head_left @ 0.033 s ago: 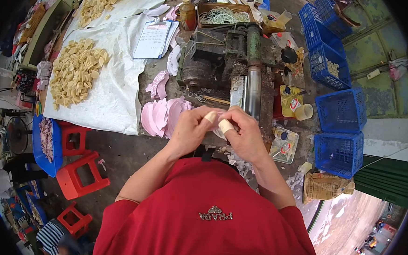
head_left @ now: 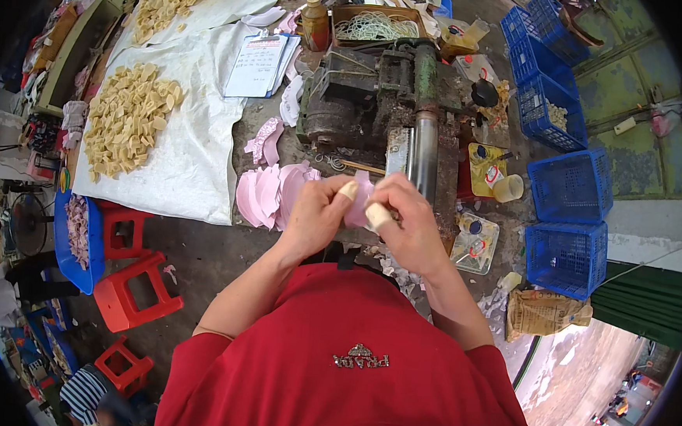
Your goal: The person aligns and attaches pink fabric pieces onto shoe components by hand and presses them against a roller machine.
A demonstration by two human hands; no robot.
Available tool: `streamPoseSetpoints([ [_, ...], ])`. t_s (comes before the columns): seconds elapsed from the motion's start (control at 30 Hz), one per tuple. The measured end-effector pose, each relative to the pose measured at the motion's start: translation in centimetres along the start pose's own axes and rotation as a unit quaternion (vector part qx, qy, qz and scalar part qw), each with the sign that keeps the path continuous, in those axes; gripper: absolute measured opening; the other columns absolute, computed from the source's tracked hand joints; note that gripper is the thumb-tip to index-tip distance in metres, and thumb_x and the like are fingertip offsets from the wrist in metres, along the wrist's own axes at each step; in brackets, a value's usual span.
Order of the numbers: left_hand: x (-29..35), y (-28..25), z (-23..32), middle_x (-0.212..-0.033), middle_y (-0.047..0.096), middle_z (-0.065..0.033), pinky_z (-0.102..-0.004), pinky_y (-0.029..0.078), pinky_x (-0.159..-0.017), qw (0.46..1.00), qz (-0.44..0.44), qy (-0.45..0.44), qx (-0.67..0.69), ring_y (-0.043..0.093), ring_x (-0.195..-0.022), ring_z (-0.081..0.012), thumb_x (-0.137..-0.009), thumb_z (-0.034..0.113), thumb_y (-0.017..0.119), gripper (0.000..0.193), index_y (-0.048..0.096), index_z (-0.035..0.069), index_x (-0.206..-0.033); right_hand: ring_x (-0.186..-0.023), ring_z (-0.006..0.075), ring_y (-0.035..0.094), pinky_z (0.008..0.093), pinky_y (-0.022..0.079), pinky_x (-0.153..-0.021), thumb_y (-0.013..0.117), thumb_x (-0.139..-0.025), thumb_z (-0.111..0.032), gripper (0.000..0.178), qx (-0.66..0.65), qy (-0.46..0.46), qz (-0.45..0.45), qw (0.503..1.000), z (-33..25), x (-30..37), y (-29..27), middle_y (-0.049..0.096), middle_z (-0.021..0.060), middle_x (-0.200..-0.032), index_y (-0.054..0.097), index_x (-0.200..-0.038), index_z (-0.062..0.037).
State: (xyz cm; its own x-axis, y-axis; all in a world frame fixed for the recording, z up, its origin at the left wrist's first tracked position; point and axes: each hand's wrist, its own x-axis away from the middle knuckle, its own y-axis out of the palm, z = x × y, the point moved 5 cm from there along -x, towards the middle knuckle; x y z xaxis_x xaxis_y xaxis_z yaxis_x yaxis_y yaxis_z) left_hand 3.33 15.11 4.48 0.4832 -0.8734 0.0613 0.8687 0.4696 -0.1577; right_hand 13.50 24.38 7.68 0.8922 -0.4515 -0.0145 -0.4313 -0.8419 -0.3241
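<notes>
My left hand (head_left: 319,210) is closed on the edge of a thin pink cut piece (head_left: 360,202), its material not clear. My right hand (head_left: 404,221) is curled at the piece's other side, slightly blurred; its fingertips appear to pinch the edge. Pale covers wrap both thumbs. Left of my left hand, a stack of similar curved pink pieces (head_left: 261,196) lies at the bench's near edge. Straight ahead stands a worn, dark green and black machine (head_left: 348,96) with a shiny metal roller (head_left: 424,157), just beyond my right hand.
On the left, a white sheet (head_left: 196,157) carries heaps of small tan pieces (head_left: 128,118) and a clipboard (head_left: 261,66). Red stools (head_left: 139,293) and a blue tub (head_left: 79,275) stand below it. Blue crates (head_left: 565,258) line the right, near a brown sack (head_left: 546,313). A jar (head_left: 508,187) stands beside the machine.
My hands have parted slightly, and more of the pink piece shows between them. My right hand's fingers have turned a little. The surroundings look the same.
</notes>
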Motion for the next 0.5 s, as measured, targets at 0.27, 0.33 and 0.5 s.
streamPoseSetpoints([
  [0.27, -1.3, -0.7, -1.3, -0.073, 0.063, -0.0028, -0.0209, 0.044, -0.055, 0.970, 0.051, -0.098, 0.218, 0.056, -0.062, -0.0063, -0.097, 0.018, 0.043, 0.024, 0.060, 0.000, -0.093, -0.089, 0.0279, 0.050, 0.0369, 0.039, -0.083, 0.054, -0.072, -0.002, 0.013, -0.019, -0.228, -0.024, 0.973, -5.2, 1.3, -1.8, 0.060, 0.0135, -0.103, 0.051, -0.084, -0.0053],
  [0.33, -1.4, -0.5, -0.2, -0.075, 0.064, -0.0033, -0.0211, 0.045, -0.056, 0.974, 0.061, -0.080, 0.203, 0.056, -0.062, -0.0066, -0.097, 0.019, 0.042, 0.026, 0.059, 0.000, -0.095, -0.085, 0.0274, 0.052, 0.0374, 0.041, -0.078, 0.054, -0.073, 0.001, 0.013, 0.003, -0.187, 0.034, 0.982, -4.0, 1.5, -2.6, 0.061, 0.0118, -0.096, 0.051, -0.085, -0.0042],
  [0.5, -2.1, -1.2, -0.4, -0.074, 0.062, -0.0051, -0.0229, 0.050, -0.057, 0.978, 0.083, -0.061, 0.182, 0.060, -0.061, -0.0107, -0.098, 0.021, 0.040, 0.026, 0.057, 0.001, -0.093, -0.072, 0.0213, 0.053, 0.0362, 0.043, -0.064, 0.055, -0.086, -0.011, 0.015, -0.263, -0.216, -0.024, 0.940, -4.3, 3.2, -4.8, 0.060, 0.0136, -0.081, 0.049, -0.098, -0.0064],
])
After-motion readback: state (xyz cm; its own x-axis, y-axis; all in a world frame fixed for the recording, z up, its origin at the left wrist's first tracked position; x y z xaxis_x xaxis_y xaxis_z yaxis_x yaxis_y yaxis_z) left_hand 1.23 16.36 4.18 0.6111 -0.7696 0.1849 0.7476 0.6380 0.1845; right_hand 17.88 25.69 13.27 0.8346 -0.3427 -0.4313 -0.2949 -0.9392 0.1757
